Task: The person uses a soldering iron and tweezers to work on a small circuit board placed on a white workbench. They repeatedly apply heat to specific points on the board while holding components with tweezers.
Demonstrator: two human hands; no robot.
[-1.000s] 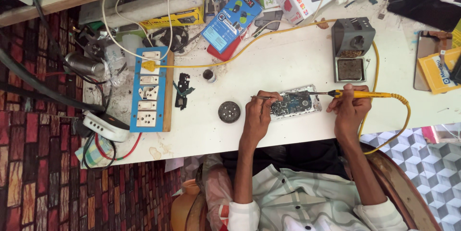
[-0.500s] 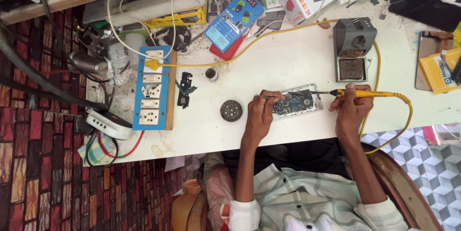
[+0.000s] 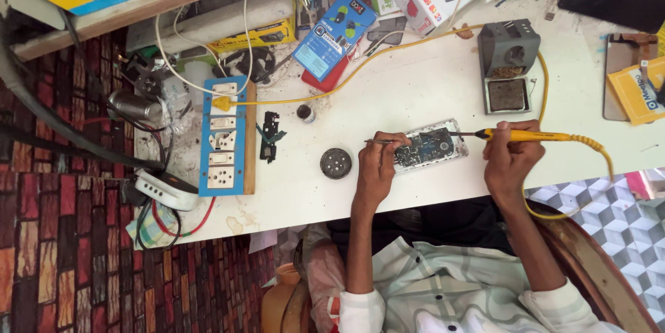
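white tabletop fills the frame centre and right, red brick-pattern floor down the left edge. blue power strip on a wood board at left-centre, white and yellow cables plugged in. grey soldering iron stand upper right, brass wool and sponge tray in it. opened phone lies flat mid-frame, circuit board exposed, near the tabletop's lower edge. right hand just right of the phone, fingers clamped round a yellow soldering iron, tip at the phone's right edge. left hand touching the phone's left end, fingers pinched together on thin metal tweezers lying across the board edge. round dark tin just left of the left hand. small black part between tin and strip.
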